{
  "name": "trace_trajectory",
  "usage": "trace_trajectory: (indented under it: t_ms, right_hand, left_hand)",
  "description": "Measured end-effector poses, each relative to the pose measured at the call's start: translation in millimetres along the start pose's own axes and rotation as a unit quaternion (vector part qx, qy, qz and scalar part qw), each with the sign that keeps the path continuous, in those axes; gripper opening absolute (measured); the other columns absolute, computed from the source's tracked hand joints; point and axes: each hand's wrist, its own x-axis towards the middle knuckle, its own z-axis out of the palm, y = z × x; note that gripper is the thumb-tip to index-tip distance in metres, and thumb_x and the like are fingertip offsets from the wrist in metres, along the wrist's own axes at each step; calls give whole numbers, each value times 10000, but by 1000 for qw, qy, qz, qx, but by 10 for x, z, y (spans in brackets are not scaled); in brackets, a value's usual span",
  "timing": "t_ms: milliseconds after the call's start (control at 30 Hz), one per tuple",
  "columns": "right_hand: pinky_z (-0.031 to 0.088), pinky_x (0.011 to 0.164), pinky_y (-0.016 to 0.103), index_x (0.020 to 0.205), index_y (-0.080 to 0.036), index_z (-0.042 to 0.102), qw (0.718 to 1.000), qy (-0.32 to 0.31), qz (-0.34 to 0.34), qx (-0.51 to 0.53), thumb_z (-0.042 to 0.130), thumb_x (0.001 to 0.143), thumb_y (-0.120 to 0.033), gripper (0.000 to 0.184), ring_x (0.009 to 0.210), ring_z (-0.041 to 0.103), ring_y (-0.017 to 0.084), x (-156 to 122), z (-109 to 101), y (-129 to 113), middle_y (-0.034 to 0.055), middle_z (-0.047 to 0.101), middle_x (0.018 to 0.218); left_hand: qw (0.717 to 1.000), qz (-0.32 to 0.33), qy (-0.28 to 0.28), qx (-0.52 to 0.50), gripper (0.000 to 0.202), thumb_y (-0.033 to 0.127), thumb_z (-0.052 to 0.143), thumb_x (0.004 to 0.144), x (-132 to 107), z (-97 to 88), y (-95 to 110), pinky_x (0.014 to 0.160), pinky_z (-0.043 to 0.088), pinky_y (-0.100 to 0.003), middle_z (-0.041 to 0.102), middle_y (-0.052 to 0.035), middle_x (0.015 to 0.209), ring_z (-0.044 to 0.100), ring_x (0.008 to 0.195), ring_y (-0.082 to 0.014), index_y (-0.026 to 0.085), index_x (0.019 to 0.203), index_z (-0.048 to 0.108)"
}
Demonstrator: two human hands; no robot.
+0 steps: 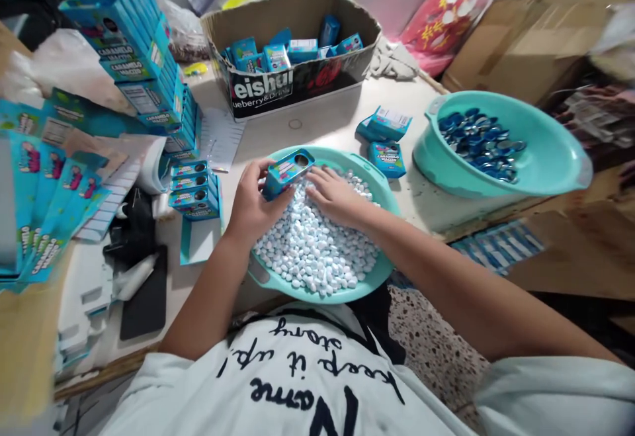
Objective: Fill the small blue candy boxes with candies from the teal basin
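While my left hand [253, 208] closes its fingers round the blue box [286, 173], long axis pointing far-right, my right hand [335, 194] lies open on the white candies [317, 254], just right of it.

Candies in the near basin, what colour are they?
The candies are white and pale blue; head view.

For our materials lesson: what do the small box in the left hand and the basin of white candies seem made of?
The small box looks like glossy printed cardboard: flat folded panels. The basin, probably smooth moulded plastic: even teal colour, rounded rim.
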Motion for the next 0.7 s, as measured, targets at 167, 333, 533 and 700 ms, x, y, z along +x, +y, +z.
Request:
trace_trajectory:
  t_ms: [167, 333, 533, 700]
  right_hand:
    - [344, 1206, 552, 1390, -218, 618, 999, -15, -19, 38, 441, 1007, -427, 471, 1440, 449, 319, -162, -6, -139, 122, 528, 1516]
    - [430, 1135, 542, 1290, -267, 686, 991, -23, 0, 130, 491, 981, -465, 417, 1310, 570, 319, -310, -72, -231, 100, 634, 1386]
    - [450, 1107, 566, 1218, -306, 730, 949, -42, 110, 291, 488, 974, -471, 382, 1282, 589, 333, -388, -58, -351, 41, 683, 1329]
    - [367, 1183, 573, 1232, -321, 715, 876, -7, 248, 414, 562, 930, -559, 414, 1392, 502, 338, -367, 55, -492, 9, 612, 1445]
  left_hand:
    - [998, -31, -23, -43, 421, 325, 753, 848, -71, 9, 37, 727, 532, -226, 635, -18, 982, 659, 810, -155, 211, 1159, 493]
    - [995, -52, -76, -31, 421, 344, 671, 945, -122, -3, 38, 862, 520, -282, 636, -47, 1076, 668, 932, -181, 230, 1263, 420]
    - [995, -60, -75, 5, 424, 377, 649, 972, -135, -11, 68, 866, 536, -305, 638, -59, 1108, 672, 945, -199, 240, 1288, 401]
    - [994, -25, -91, 51, 407, 317, 651, 963, -117, 4, 100, 918, 560, -361, 627, -87, 1212, 676, 1058, -238, 258, 1275, 396]
